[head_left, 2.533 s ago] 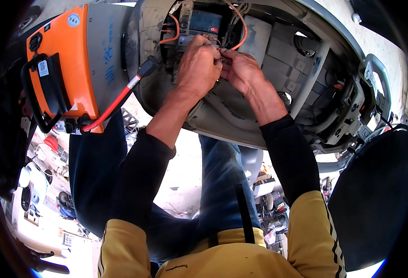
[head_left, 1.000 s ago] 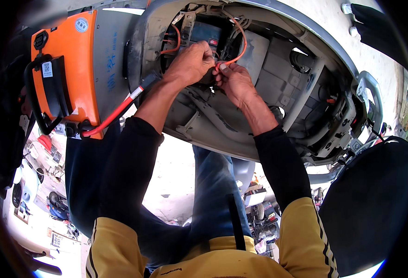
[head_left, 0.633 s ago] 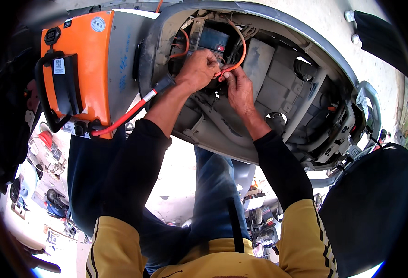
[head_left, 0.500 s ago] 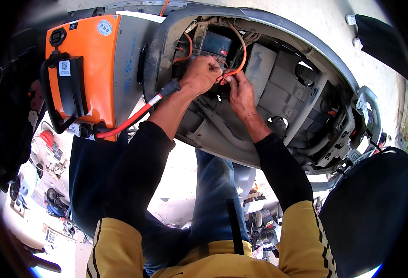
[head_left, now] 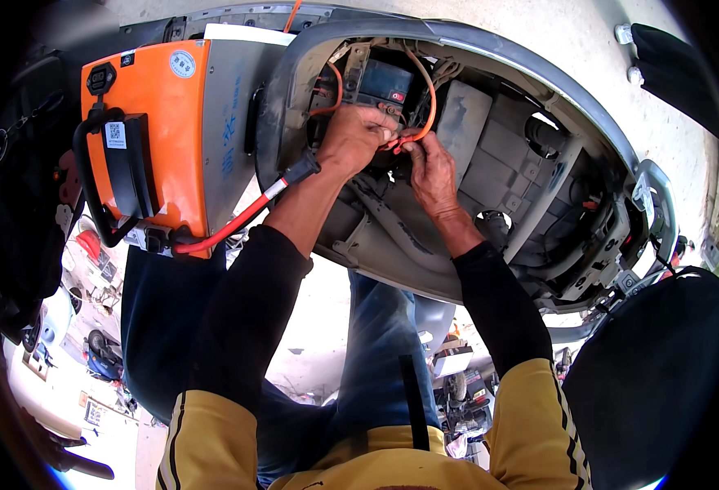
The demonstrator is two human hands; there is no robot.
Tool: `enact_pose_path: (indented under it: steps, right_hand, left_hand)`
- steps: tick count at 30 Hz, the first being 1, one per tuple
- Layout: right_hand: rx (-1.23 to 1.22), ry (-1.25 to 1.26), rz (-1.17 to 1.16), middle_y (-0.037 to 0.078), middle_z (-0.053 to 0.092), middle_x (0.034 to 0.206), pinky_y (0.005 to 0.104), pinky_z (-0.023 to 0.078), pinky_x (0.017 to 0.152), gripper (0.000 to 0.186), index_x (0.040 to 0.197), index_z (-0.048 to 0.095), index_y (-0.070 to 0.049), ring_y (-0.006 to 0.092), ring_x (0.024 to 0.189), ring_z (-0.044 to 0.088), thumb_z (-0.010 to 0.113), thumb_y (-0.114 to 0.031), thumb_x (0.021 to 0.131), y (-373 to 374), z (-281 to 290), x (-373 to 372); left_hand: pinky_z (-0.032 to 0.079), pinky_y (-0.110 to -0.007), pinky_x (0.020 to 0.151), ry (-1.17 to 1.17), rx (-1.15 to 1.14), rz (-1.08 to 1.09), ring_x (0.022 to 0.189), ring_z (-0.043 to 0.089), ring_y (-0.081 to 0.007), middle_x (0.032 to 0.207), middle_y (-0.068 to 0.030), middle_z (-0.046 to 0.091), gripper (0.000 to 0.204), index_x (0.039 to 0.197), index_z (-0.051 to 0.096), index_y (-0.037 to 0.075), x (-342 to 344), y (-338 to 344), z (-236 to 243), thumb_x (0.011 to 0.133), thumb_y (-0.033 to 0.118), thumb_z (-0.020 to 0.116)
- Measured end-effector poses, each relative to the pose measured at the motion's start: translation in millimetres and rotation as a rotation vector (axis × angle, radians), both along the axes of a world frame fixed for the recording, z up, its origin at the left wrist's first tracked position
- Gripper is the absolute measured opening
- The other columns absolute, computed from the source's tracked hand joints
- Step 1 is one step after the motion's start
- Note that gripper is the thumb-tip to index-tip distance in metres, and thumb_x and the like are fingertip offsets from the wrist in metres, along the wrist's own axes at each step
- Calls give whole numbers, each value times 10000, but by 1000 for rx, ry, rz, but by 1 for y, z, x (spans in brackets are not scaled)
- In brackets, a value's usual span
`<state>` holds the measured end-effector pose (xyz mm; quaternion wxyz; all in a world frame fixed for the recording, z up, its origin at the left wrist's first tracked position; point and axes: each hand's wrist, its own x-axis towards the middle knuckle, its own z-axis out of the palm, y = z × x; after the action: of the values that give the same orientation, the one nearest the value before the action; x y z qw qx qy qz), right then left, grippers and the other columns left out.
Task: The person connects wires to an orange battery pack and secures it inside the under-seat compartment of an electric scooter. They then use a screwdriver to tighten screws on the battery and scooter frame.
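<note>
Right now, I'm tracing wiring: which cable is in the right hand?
The long orange cable arching down into the right hand. The other orange cable loops farther left, unheld; the thick red cable joins the orange-fronted case.

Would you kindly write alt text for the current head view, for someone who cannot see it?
A person's left hand and right hand meet at the end of an orange cable inside an open grey vehicle shell. To the left is an orange-and-grey box with a thick red cable.
</note>
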<state>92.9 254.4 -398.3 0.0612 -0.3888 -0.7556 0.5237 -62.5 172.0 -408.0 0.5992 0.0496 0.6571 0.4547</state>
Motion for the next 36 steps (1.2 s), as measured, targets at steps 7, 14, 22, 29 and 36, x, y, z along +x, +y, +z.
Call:
enact_pose_path:
  steps: [7,14,22,29,36]
  right_hand:
    - [112,39,54,179,659,976,434,517,799,123,1049,634,-20,403,929,638,642,-6,928,2,-7,6]
    - [124,51,72,183,655,976,439,513,800,122,1044,637,-25,413,930,632,637,1,925,1,-8,5]
    - [85,-3,59,181,667,985,429,520,803,127,1048,638,-17,406,935,643,632,14,924,0,-6,4]
    - [57,28,38,170,682,1002,408,529,810,155,1072,650,-25,388,933,660,638,14,922,-1,-2,2]
    - [74,32,55,165,688,1017,402,535,811,147,1072,652,-25,383,938,667,643,2,927,-2,-3,4]
  left_hand:
    - [577,-280,876,-26,-3,12,944,722,-190,1033,-158,733,189,1108,684,-108,1,1,1,934,-85,616]
    - [560,-260,828,86,-76,-89,892,699,-150,1003,-111,739,171,1092,705,-69,-2,11,9,930,-49,656]
    - [562,-266,836,-132,-105,41,873,705,-155,984,-105,742,197,1081,716,-59,-2,2,9,886,-34,724]
    - [566,-277,829,-196,-118,46,861,711,-165,953,-102,740,199,1059,714,-58,-3,2,6,864,-33,746]
    - [547,-275,808,-215,-119,57,845,691,-148,926,-88,738,145,1016,728,-42,-1,-3,1,874,-18,738]
